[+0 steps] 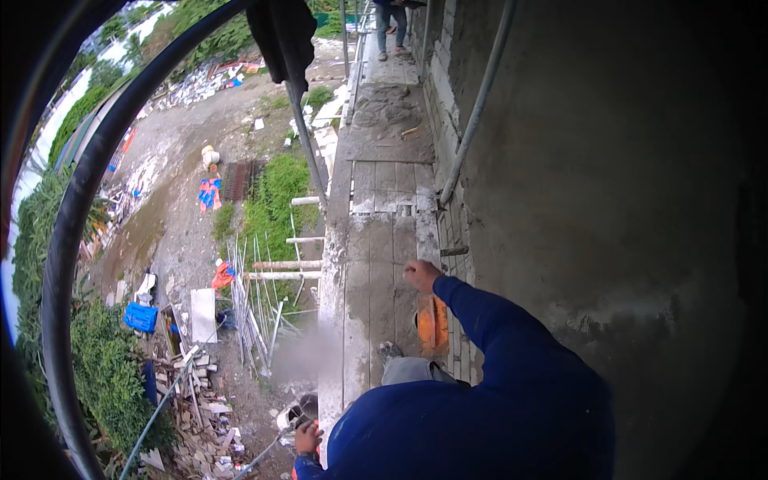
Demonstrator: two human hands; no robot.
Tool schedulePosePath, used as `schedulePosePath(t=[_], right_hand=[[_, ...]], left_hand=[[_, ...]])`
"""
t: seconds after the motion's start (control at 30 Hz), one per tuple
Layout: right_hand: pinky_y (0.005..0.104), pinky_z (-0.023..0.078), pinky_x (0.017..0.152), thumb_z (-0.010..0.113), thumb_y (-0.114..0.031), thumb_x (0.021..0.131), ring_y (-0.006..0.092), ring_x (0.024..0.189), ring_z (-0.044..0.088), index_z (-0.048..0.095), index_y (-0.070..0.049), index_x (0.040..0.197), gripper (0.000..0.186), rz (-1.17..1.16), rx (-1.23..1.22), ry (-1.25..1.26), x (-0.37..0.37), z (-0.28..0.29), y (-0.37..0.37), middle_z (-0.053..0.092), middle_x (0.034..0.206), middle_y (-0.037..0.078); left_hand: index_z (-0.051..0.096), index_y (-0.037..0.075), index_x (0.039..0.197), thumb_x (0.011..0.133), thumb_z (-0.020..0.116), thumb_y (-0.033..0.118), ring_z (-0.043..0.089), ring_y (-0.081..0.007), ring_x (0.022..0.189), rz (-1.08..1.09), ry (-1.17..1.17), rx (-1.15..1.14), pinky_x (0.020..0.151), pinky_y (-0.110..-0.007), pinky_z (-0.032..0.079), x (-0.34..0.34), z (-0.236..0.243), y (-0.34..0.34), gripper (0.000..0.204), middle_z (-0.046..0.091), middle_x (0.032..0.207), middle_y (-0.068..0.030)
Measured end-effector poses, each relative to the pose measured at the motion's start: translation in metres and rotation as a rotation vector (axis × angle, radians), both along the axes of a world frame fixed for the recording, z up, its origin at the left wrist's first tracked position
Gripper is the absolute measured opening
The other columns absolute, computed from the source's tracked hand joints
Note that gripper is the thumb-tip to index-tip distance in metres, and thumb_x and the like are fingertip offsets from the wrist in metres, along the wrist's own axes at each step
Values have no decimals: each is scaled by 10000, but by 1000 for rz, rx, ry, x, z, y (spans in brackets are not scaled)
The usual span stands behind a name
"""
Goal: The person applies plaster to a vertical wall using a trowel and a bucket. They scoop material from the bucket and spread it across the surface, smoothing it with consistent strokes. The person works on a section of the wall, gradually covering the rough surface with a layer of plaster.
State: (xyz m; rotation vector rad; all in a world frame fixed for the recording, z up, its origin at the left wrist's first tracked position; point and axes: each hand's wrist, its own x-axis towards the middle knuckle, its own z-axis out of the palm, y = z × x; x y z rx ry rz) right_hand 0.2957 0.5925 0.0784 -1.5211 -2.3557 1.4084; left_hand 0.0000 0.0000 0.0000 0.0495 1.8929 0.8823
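Observation:
My right hand [421, 275] is stretched forward over the plank walkway [370, 280], close to the wall side. Its fingers are curled in, and whatever they may hold is hidden. Just below that hand lies an orange object [434, 326] with a darker strip along it; its exact kind is unclear. Low at the left, my left hand [308, 437] hangs by the walkway's outer edge with its fingers loosely bent and apart, nothing visible in them. A whitish bucket [286, 417] and a dark round opening show just beyond it. My shoe [390, 350] rests on the boards.
A grey plastered wall [608, 200] closes the right side. Scaffold poles [480, 100] slant beside the walkway, and a dark curved tube [60, 264] crosses the left. Another person [390, 28] stands at the far end. Far below are rubble [200, 400] and pipes [254, 328].

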Motion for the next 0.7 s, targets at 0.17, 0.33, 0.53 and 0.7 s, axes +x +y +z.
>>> schedulePosePath(t=[0.17,0.33,0.53,0.7], right_hand=[[422,510,919,673,-388,872,290,1075,674,720,-57,1041,374,324,-71,-311,103,-117,-75,710,1136,203],[420,506,960,666,-384,851,319,1101,666,728,-69,1092,401,26,-183,-355,132,-48,-108,717,1137,187],[451,485,1000,622,-279,890,379,1154,606,621,-23,1204,405,-524,403,-178,144,45,-90,620,1237,222],[443,515,939,649,-322,882,353,1064,664,647,-16,1156,410,-457,117,-84,144,38,-146,695,1129,187]], left_hand=[[547,226,1385,902,643,182,688,-375,933,-1105,689,-55,785,-482,559,-43,-73,-7,494,652,1279,-140],[549,54,1318,907,628,170,703,-242,741,-663,380,227,565,-359,556,-123,-74,-19,434,689,1051,-131],[546,100,1324,961,607,261,688,-234,895,-127,64,282,723,-386,550,-134,20,141,402,690,1178,-102],[358,100,1533,936,660,344,644,-287,1102,-298,-336,479,841,-503,565,-104,126,161,712,502,1474,-126]])
